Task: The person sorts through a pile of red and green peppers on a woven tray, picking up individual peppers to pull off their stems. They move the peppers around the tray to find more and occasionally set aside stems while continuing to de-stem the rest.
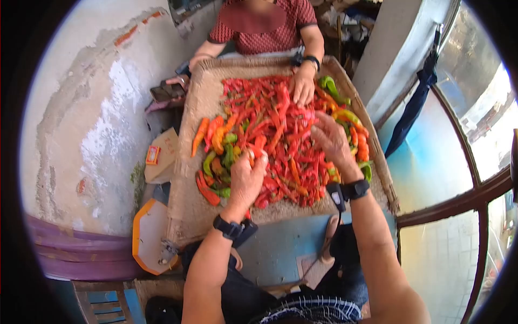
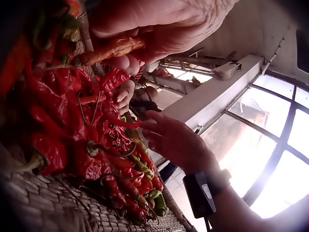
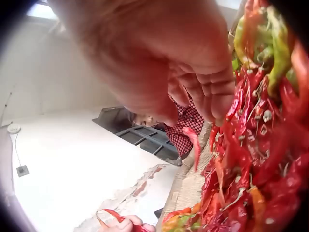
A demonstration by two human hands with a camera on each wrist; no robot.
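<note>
My left hand (image 1: 247, 181) grips red chili peppers (image 1: 259, 143) over the near left part of the pile. In the left wrist view a wrinkled orange-brown chili (image 2: 116, 50) lies under its fingers. My right hand (image 1: 332, 141) hovers at the right side of the heap, its fingers loosely bent and spread. One red chili (image 3: 194, 145) shows just below that hand in the right wrist view, apart from the fingers. Red chilies (image 1: 286, 119), many of them shrivelled, fill the middle of a woven tray (image 1: 186, 178). Green and orange peppers (image 1: 229, 154) lie along both sides.
Across the tray sits another person in a patterned red shirt (image 1: 264, 32), one hand (image 1: 303, 88) on the chilies, the other by a dark phone (image 1: 166, 92). A folded umbrella (image 1: 415, 102) hangs by the window at right. An orange-edged board (image 1: 151, 237) stands at left.
</note>
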